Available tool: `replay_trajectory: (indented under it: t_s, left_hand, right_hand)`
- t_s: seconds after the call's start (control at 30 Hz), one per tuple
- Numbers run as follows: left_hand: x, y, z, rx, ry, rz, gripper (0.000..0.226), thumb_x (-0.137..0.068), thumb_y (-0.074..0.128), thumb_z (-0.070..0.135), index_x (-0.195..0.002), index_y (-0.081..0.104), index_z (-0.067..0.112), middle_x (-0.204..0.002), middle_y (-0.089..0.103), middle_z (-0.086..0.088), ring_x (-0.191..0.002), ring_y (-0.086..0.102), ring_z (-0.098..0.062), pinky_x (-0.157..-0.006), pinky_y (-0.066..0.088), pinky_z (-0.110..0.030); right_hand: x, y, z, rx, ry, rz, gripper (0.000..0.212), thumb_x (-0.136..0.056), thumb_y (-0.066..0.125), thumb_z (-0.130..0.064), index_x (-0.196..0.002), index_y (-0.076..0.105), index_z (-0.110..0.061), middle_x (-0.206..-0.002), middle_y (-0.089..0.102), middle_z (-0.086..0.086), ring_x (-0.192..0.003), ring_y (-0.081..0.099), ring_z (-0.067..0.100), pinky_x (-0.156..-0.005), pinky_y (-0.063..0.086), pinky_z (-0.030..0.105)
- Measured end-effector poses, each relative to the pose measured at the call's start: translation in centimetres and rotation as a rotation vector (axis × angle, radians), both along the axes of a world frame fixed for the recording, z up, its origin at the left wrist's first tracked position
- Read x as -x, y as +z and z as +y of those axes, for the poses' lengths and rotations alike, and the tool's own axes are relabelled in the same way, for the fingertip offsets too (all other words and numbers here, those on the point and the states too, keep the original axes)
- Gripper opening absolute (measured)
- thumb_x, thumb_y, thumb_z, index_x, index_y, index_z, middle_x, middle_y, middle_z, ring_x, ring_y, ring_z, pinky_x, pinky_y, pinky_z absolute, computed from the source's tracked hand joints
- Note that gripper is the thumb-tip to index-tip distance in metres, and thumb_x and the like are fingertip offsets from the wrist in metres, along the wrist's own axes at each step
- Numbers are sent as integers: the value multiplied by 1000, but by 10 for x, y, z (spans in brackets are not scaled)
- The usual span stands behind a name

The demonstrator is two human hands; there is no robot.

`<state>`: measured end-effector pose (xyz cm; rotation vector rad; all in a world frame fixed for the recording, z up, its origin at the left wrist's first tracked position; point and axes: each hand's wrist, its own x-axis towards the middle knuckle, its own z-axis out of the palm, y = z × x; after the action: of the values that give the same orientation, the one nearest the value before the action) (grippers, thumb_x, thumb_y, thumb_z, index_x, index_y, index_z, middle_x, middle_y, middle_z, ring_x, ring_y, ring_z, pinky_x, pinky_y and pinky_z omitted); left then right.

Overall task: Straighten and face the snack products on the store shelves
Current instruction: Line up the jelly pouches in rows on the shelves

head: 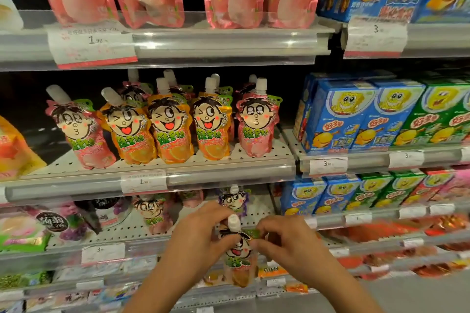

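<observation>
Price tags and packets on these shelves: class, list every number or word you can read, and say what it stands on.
"1.90": price tag under the pink pouches.
"1": tag under the orange pouches; remainder blurred.
"3": tag under the blue boxes, top right.
"3": tag under the cartoon boxes.
"3": tag, lower shelf.
Chinese lettering on the pouches and boxes: too blurred to quote reliably.

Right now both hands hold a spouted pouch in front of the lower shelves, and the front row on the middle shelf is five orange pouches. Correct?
Not quite. Both hands, left hand and right hand, do hold the spouted pouch, but the head view shows the middle shelf front row mixed: three orange pouches between two pink pouches.
</observation>
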<state>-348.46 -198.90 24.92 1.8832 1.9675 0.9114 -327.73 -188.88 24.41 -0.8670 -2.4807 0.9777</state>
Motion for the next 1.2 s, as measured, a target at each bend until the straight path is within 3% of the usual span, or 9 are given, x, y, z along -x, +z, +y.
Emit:
replay_trajectory:
  t_s: [0.17, 0.4, 0.53, 0.6, 0.7, 0.83, 1.0, 1.1, 1.2]
  left_hand:
    - [4, -35, -9, 74, 124, -101, 48, -91, 62, 58, -134, 40, 57, -118, 52, 32, -91, 60, -1, -75, 45, -12]
    - [26, -66, -11, 120, 273, -72, 37, -95, 63, 45, -131, 55, 40, -123, 54, 26, -87, 61, 4, -75, 47, -18]
    - [24, -69, -11, 120, 256, -60, 29, -96, 58, 51, -124, 59, 41, -117, 53, 31, -86, 62, 6, -74, 48, -18]
    - [23, -71, -10, 122, 245, -47, 28, -96, 56, 52, -122, 60, 42, -116, 53, 31, -86, 62, 6, -72, 46, -15]
    - [24, -73, -9, 142, 247, -39, 27, -96, 57, 51, -121, 61, 41, -116, 54, 29, -85, 62, 6, -70, 45, -13]
    - [25, -72, -9, 152, 256, -65, 26, -96, 58, 49, -120, 62, 40, -117, 57, 27, -84, 63, 4, -73, 51, -20]
    - [28, -68, 2, 162, 351, -63, 44, -97, 59, 41, -139, 52, 32, -132, 53, 15, -91, 61, -1, -74, 46, -20]
    - [32, -64, 18, 178, 386, -22, 58, -96, 59, 38, -150, 39, 28, -144, 41, 7, -103, 62, -13, -82, 48, -29]
    - [39, -60, 37, 187, 446, 49, 52, -93, 62, 33, -140, 43, 18, -137, 43, -1, -115, 56, -22, -89, 50, -35]
  right_hand:
    - [-11, -33, 13, -37, -199, -13, 32, -91, 71, -41, -68, 58, -22, -64, 64, -5, -61, 61, 13, -59, 49, 37]
    - [-5, -78, 35, -106, -660, 149, 19, -93, 71, -32, -76, 68, -26, -63, 68, -12, -55, 63, 2, -49, 50, 32]
    - [16, -95, 41, -87, -774, 205, 20, -96, 69, -27, -76, 65, -23, -62, 65, -10, -54, 59, 7, -48, 45, 32]
    - [25, -98, 42, -83, -792, 215, 19, -97, 67, -26, -79, 65, -21, -64, 64, -10, -56, 59, 8, -48, 46, 33]
    - [36, -95, 43, -42, -772, 246, 16, -100, 62, -23, -85, 67, -21, -68, 67, -11, -60, 61, 2, -50, 41, 18]
    - [41, -100, 49, -13, -716, 217, 17, -100, 61, -23, -84, 68, -28, -69, 69, -13, -63, 63, 2, -57, 53, 30]
    - [33, -90, 34, -4, -667, 200, 7, -98, 65, -25, -104, 67, -26, -83, 66, -19, -68, 61, -10, -55, 43, 10]
    - [22, -91, 21, 40, -646, 173, 22, -96, 66, -28, -117, 62, -26, -95, 67, -15, -74, 63, -5, -65, 50, 22]
    - [14, -89, 14, 52, -594, 102, 17, -91, 70, -19, -100, 65, -33, -90, 74, -15, -67, 68, -1, -67, 57, 25]
